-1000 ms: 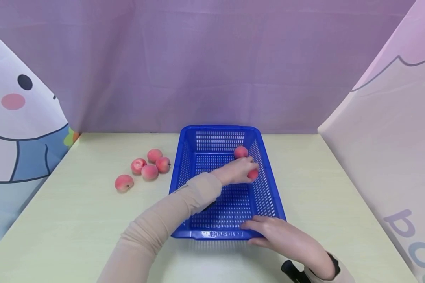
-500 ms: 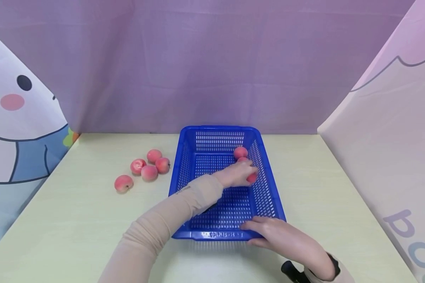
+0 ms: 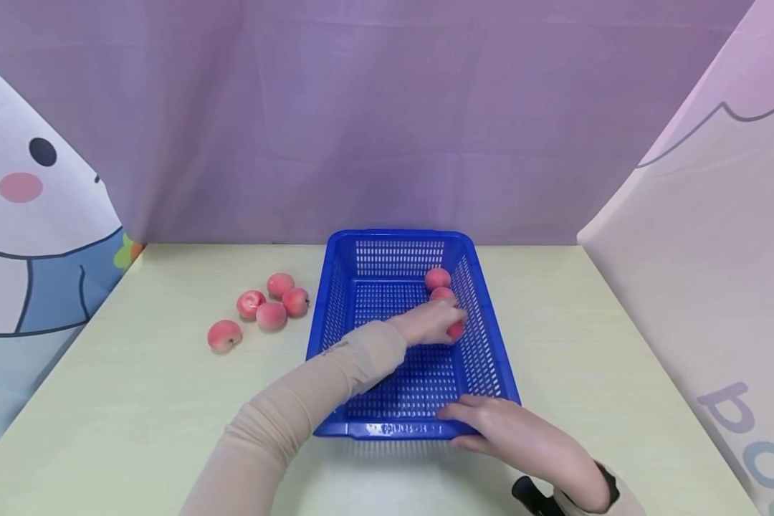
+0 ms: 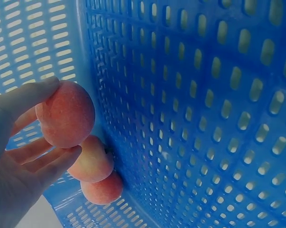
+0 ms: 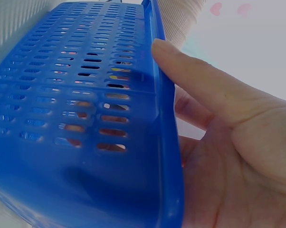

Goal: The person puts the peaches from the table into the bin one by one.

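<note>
A blue perforated basket (image 3: 361, 428) stands on the pale table. My left hand (image 3: 443, 324) reaches into it and holds a pink peach (image 3: 456, 330) between thumb and fingers (image 4: 45, 164), close to the right wall. The same peach (image 4: 66, 114) shows large in the left wrist view. Two more peaches (image 3: 437, 278) (image 3: 443, 294) lie in the basket's far right corner, just beyond my hand. My right hand (image 3: 474, 423) grips the basket's near right rim, thumb (image 5: 200, 83) over the edge and fingers under it.
Several peaches (image 3: 271, 314) lie loose on the table left of the basket, one (image 3: 224, 335) a little apart. Purple cloth hangs behind the table. Printed cloth panels stand along the left and right sides (image 3: 696, 301).
My left hand has drawn slightly toward me along the right wall with the peach, uncovering a second peach behind it. The right hand and the basket have not moved.
</note>
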Demonstrator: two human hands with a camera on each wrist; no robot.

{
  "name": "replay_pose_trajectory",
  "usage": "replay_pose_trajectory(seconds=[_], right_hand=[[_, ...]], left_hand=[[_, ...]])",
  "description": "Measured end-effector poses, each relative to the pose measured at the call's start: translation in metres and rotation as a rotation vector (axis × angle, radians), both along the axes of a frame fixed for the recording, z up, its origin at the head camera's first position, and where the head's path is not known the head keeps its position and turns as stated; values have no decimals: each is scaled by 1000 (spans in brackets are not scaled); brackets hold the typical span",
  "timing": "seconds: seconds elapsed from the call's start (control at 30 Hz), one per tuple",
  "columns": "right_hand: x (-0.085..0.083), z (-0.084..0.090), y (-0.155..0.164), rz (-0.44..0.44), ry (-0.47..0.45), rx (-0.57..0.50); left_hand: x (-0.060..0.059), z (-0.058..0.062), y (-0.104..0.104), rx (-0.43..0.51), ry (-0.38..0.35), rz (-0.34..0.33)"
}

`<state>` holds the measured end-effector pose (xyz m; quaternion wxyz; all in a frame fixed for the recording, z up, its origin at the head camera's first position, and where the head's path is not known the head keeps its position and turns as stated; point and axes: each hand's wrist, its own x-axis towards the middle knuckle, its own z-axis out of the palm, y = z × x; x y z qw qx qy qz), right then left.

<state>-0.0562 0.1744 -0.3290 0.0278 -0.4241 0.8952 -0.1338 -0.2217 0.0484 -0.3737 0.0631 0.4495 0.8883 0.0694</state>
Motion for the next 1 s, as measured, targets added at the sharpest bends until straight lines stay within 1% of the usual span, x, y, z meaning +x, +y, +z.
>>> replay_pose_trajectory(seconds=[0.33, 0.6, 0.87, 1.0], right_hand=[[0, -1, 0, -2, 3, -8], [1, -1, 0, -2, 2, -12], [0, 0, 0, 0, -6, -10], [1, 0, -1, -7, -5, -12]], left_hand=[[1, -3, -1, 18, -26, -17], [2, -3, 0, -9, -55, 9], [3, -1, -1, -2, -62, 7], [3, -1, -1, -10, -54, 8]])
